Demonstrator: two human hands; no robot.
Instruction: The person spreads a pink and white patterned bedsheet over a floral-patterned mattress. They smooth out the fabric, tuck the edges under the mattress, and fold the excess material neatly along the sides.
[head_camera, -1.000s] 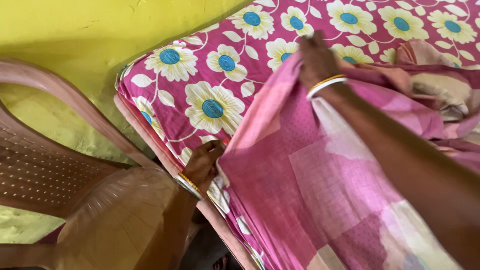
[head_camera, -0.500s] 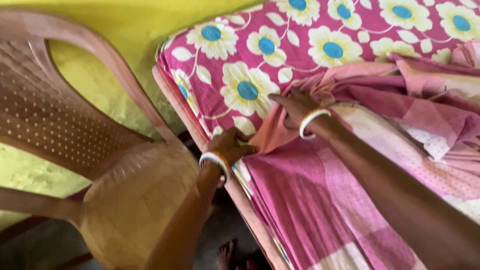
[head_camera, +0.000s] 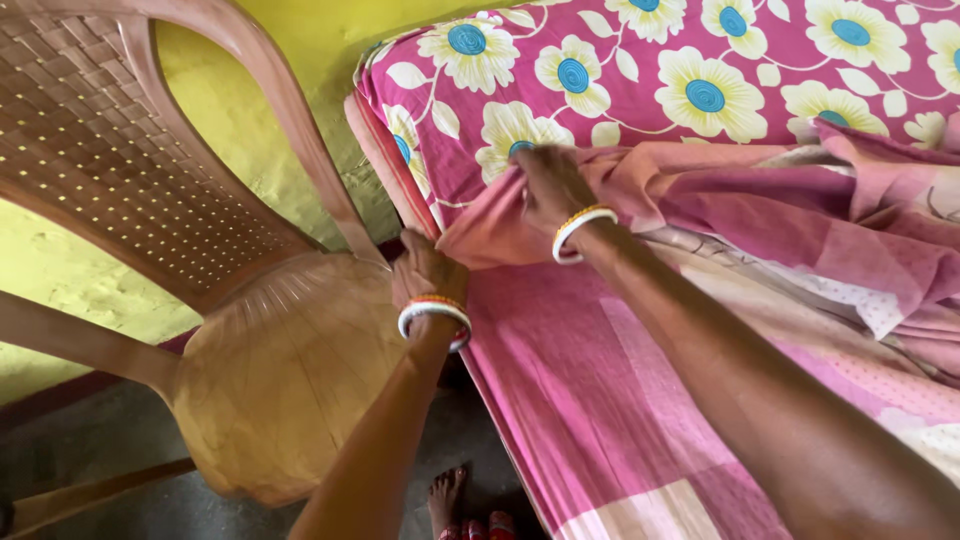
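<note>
I am looking down at one bed (head_camera: 640, 110), one plastic chair (head_camera: 200, 300) and my own two hands. The bed is wearing one magenta sheet (head_camera: 760, 60) printed with cream flowers that have blue centres; I am counting about a dozen flowers in view. One pink patchwork cloth (head_camera: 600, 400) is lying over the sheet and hanging down the bed's side, bunching into folds beyond my right fingers.

My left hand (head_camera: 428, 272) is reaching forward from below, back of the hand up, at the bed's near edge. Its fingers are curling down over the cloth's corner where it meets the mattress edge; they are tucked out of sight, so I cannot tell how tightly they are closing. One white and red bangle (head_camera: 434, 312) is sitting on that wrist.

My right hand (head_camera: 548, 185) is stretching across the bed, arm long and straight, just beyond and to the right of my left fingers. Its fingers are pinching a raised fold of the pink cloth, pulling it up into a small peak. One white and yellow bangle (head_camera: 582, 228) is circling that wrist.

The brown chair is standing just to the left of my left fingers, against a yellow wall (head_camera: 320, 40). My bare toes (head_camera: 447, 497) are showing on the floor below my left forearm.
</note>
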